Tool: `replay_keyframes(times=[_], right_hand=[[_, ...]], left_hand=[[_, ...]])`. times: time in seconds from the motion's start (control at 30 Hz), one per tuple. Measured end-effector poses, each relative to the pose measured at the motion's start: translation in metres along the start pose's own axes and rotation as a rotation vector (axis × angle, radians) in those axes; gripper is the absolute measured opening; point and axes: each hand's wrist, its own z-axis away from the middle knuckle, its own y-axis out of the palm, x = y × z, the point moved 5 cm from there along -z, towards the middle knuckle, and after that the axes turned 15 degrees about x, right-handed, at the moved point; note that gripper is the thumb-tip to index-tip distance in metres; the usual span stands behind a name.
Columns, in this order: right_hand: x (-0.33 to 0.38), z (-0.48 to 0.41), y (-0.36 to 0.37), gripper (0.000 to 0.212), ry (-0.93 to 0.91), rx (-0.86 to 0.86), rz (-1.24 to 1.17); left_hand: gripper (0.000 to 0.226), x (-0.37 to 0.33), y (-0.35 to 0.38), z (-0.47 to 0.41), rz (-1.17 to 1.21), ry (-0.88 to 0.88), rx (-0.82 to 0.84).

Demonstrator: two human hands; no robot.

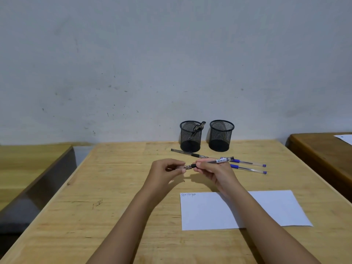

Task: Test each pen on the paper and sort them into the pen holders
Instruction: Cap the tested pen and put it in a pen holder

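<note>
The held pen (211, 162) carries a white barcode label, its print too small to read. The right hand (213, 171) pinches its black grip; the left hand (167, 168) closes on a clear cap (181, 167) at the tip, above the wooden table (114, 187). The paper (266, 206) bears illegible scribbles at its top left corner. The left mesh holder (190, 137) contains one pen; the right mesh holder (221, 136) looks empty. One black pen (188, 153) and two blue pens (247, 165) lie nearby

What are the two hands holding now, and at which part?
The right hand holds a black pen by its dark grip section, near the tip. The left hand pinches what looks like its clear cap, just off the tip.
</note>
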Motion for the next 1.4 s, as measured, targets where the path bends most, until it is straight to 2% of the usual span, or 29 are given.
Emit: replay_keyframes(times=[0.2,0.4,0.6,0.73,0.93,1.13,1.2,1.33,1.4], right_hand=[[0.008,0.002,0.005,0.011,0.007,0.059,0.049],[0.019,0.001,0.018,0.012,-0.072,0.123,0.103],[0.027,0.001,0.022,0.014,-0.063,0.201,0.159],[0.043,0.001,0.007,0.014,-0.143,0.124,0.054],[0.059,0.002,0.008,0.012,-0.188,0.195,0.603],[0.051,-0.014,0.026,0.017,-0.055,0.258,1.080],[0.052,-0.019,0.031,0.016,-0.046,0.273,1.090],[0.049,-0.033,0.036,0.027,-0.049,0.278,1.028],[0.049,-0.043,0.035,0.023,-0.084,0.246,0.948]], left_hand=[[0.015,-0.008,0.002,0.006,0.278,0.021,-0.019],[0.012,-0.017,0.002,0.003,0.194,0.054,-0.004],[0.011,-0.026,-0.005,0.006,0.135,0.081,-0.002],[0.013,-0.035,-0.028,0.003,0.122,0.090,-0.068],[0.019,-0.051,-0.045,-0.001,0.115,0.135,-0.109],[0.029,-0.079,-0.040,-0.028,0.089,0.212,-0.093],[0.030,-0.088,-0.035,-0.039,0.066,0.227,-0.079],[0.029,-0.101,-0.021,-0.063,0.011,0.252,-0.004],[0.025,-0.109,-0.015,-0.075,-0.008,0.273,0.014]])
